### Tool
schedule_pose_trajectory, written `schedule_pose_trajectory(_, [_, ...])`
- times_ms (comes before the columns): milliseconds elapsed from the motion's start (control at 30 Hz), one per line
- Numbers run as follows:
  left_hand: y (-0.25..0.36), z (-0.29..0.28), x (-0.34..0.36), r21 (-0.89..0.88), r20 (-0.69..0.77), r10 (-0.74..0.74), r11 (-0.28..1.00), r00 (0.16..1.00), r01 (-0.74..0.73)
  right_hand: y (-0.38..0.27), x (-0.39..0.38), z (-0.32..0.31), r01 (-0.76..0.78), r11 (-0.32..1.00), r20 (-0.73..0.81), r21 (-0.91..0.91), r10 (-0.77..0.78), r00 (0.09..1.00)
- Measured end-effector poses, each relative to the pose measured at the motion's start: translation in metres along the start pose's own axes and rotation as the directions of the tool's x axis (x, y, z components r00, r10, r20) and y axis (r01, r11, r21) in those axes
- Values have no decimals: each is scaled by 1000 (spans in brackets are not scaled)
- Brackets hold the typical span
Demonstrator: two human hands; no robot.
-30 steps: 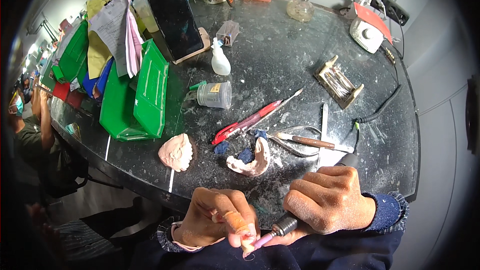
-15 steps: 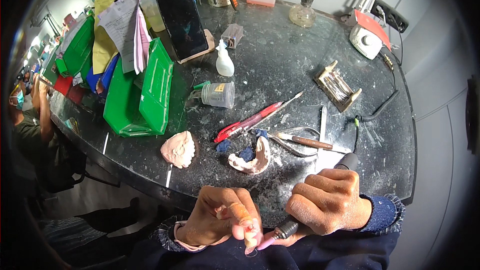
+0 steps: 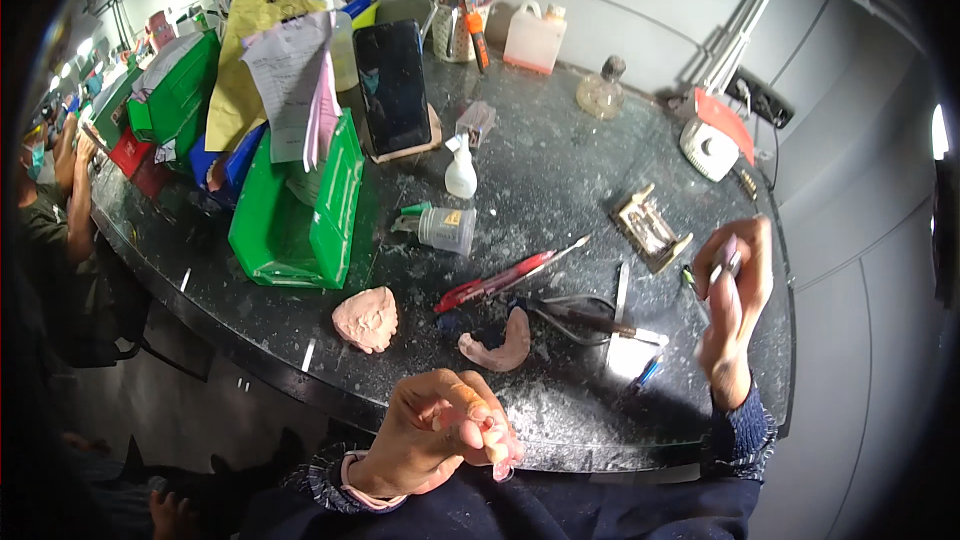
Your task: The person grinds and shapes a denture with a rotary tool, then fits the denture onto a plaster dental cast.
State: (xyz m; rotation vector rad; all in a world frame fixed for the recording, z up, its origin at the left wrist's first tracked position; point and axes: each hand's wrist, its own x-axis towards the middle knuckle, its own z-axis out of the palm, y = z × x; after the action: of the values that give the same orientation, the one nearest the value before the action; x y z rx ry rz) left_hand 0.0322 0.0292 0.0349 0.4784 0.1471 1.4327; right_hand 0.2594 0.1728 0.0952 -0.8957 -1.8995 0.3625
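Observation:
My left hand, at the bench's front edge, pinches a small pink partial denture with a thin wire on it; the fingers hide most of the piece. One finger carries an orange-tan wrap. My right hand is raised over the bench's right side, near the rack of small tools. Its thumb and fingers are pressed together; whatever they hold cannot be made out. Between the hands lie a pink horseshoe-shaped cast, pliers and a blue-tipped small item. Left of these sits a pink dental model.
Green bins with papers stand left, beside a propped phone. A white dropper bottle, clear cup and red pen lie mid-bench. A white control box stands far right. Another person is at far left.
My right hand has left the denture and risen to the right; the dark rotary handpiece it held is no longer visible. My left hand still holds the denture. The view has shifted slightly.

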Motion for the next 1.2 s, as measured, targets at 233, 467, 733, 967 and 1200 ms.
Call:
schedule_pose_trajectory(233, [7,0,4,157,-90,115,982,989,-100,77,41,-38,-230,753,-363,-617,-13,932])
schedule_pose_trajectory(467, [10,-6,8,599,-2,267,772,964,-213,116,39,-41,-184,582,-244,-792,-25,970])
schedule_pose_trajectory(733, [14,-13,7,654,-16,256,734,966,-184,-31,3,25,140,937,473,320,-286,834])
schedule_pose_trajectory(967, [11,-2,11,780,45,219,602,975,-171,-52,-20,26,282,901,532,329,-424,733])
schedule_pose_trajectory(1200, [1,-3,9,801,37,223,577,974,-162,-45,-27,26,427,860,515,279,-509,689])
